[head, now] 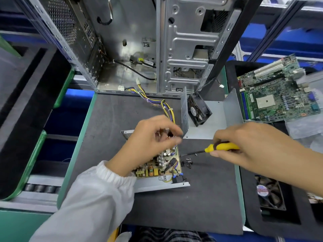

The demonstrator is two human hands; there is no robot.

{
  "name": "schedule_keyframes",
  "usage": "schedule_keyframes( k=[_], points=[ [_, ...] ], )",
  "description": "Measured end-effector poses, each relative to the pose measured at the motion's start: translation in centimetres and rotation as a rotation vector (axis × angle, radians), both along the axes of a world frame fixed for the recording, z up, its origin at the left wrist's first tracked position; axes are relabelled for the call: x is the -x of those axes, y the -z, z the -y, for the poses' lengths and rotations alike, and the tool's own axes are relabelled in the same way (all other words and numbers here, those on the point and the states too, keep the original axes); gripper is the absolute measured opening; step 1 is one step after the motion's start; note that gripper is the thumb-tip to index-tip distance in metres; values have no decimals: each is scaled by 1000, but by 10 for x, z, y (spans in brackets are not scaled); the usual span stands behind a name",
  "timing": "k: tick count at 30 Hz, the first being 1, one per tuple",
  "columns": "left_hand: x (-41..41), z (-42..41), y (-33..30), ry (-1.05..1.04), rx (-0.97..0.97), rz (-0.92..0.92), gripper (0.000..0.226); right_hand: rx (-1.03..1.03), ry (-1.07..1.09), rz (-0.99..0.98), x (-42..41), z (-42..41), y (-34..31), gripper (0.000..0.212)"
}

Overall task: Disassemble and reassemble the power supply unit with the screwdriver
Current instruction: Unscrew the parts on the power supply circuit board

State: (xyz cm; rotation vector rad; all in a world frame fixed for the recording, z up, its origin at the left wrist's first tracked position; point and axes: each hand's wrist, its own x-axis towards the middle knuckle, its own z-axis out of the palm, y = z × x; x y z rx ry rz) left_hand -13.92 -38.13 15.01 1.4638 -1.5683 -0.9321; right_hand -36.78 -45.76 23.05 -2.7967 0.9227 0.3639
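The opened power supply unit (162, 165) is laid on the dark-matted counter (108, 119), apparently lengthwise toward the computer case (139, 41). The screwdriver (216, 148), gripped by the right hand (248, 145), is pointed left at it. The left hand (148, 142) is curled above, seemingly empty.

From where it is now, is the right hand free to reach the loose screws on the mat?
Probably yes. The right hand holds the screwdriver, whose tip lies just above the loose screws, with only bare mat between. Its fingers are occupied, though.

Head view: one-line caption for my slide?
Right hand holds screwdriver beside opened power supply; left hand hovers above.
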Motion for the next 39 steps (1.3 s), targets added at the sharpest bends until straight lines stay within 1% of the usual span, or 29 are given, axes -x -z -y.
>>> schedule_keyframes(
  k=[2,4,5,7,10,13,17,20,25,39],
  points=[
    [-1,-3,-2,136,-165,87,28,-77,68,66,6,5,-4,41],
    [0,-4,-1,150,-233,182,39,-122,116,140,8,8,-6,37],
    [1,-4,0,137,-247,191,41,-134,136,173,9,8,-7,37],
    [1,-6,3,75,-256,139,37,-150,160,218,8,8,-8,37],
    [1,-7,9,-49,-252,9,22,-171,173,249,8,7,-10,40],
    [0,-8,12,-125,-209,-87,8,-190,178,269,8,7,-12,37],
    [-1,-10,15,-150,-174,-223,8,-209,199,283,8,8,-16,29],
    [-1,-11,16,-171,-153,-299,8,-224,217,301,10,7,-18,29],
    [-2,-14,15,-167,-114,-351,11,-223,230,307,10,8,-21,31],
    [1,-14,19,-164,-88,-378,10,-239,216,335,13,10,-21,31]
  ],
)
